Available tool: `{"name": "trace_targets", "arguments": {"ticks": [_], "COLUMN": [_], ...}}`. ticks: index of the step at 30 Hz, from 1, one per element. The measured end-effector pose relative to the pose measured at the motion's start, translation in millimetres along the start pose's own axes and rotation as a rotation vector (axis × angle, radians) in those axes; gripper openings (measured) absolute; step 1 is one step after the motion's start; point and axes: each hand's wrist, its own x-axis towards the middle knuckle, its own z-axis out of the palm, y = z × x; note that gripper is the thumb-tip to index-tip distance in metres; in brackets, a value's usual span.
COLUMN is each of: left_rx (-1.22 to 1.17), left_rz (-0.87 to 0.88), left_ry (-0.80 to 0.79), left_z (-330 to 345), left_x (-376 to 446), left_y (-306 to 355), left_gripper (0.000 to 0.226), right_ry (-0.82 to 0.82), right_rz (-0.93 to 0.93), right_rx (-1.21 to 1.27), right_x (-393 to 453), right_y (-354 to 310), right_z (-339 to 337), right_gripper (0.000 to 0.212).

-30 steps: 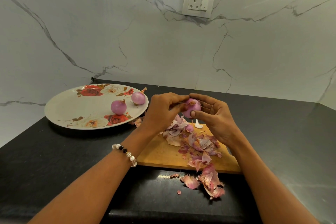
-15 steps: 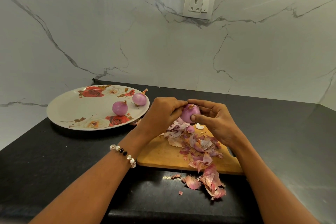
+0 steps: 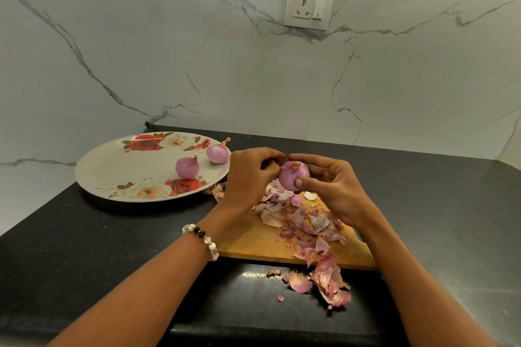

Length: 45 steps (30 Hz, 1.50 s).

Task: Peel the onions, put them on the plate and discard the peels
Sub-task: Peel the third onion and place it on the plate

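My right hand (image 3: 331,186) grips a purple onion (image 3: 291,176) above the wooden cutting board (image 3: 253,239), thumb on its front. My left hand (image 3: 249,176) has its fingertips curled at the onion's top left, pinching at its skin. Two peeled onions (image 3: 187,167) (image 3: 216,153) lie on the floral plate (image 3: 112,166) to the left. A heap of pink onion peels (image 3: 304,222) covers the board, and more peels (image 3: 324,280) lie on the black counter in front of it.
The black counter (image 3: 84,248) runs back to a white marble wall with a socket (image 3: 308,7). A few peels (image 3: 217,191) lie between the plate and the board. A small white scrap (image 3: 310,196) sits on the board's far edge.
Both hands stayed together over the board, with the onion turned slightly in my right hand; its dry tip now points up and left. The plate and peels are unchanged.
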Motion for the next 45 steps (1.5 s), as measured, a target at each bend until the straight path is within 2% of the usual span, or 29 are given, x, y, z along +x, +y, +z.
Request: {"name": "trace_targets", "arguments": {"ticks": [7,11,19,26,30,35,40,43,45], "left_rx": [-0.216,-0.37,-0.347,-0.184,-0.148,-0.141,-0.186,-0.137,-0.046], "left_rz": [-0.262,-0.306,-0.294,-0.101,-0.062,-0.125,-0.222,-0.235,-0.243], "left_ry": [-0.047,-0.143,-0.186,-0.178,-0.135,-0.097,-0.074,-0.073,-0.065], "left_z": [-2.3,-7.2,-10.7,-5.4,-2.0,0.3,-1.0,1.4,2.4], "left_x": [2.1,5.4,6.8,1.5,-1.3,-1.9,0.2,0.2,0.4], "left_y": [-5.8,-4.5,-9.3,-7.7,-5.0,-4.1,-4.1,-4.6,-8.8], "left_gripper": [0.022,0.029,0.022,0.027,0.027,0.024,0.022,0.019,0.019], "right_ry": [0.025,0.042,-0.021,-0.003,-0.019,-0.032,-0.064,-0.045,0.004], "right_rz": [-0.001,-0.01,0.022,0.025,0.02,0.01,-0.007,-0.034,-0.046], "right_rx": [0.01,0.029,0.067,0.065,0.086,0.105,0.195,0.251,0.297], "right_x": [0.0,0.8,-0.1,1.3,1.1,0.8,0.0,0.8,1.8], "right_y": [-2.6,-3.2,-5.9,-1.5,-1.3,-1.7,-2.6,-2.7,-2.4], "right_z": [0.5,-1.2,-1.4,-3.0,-3.0,-0.5,0.6,-0.3,-2.2], "right_gripper": [0.05,0.052,0.057,0.046,0.054,0.066,0.054,0.035,0.04]}}
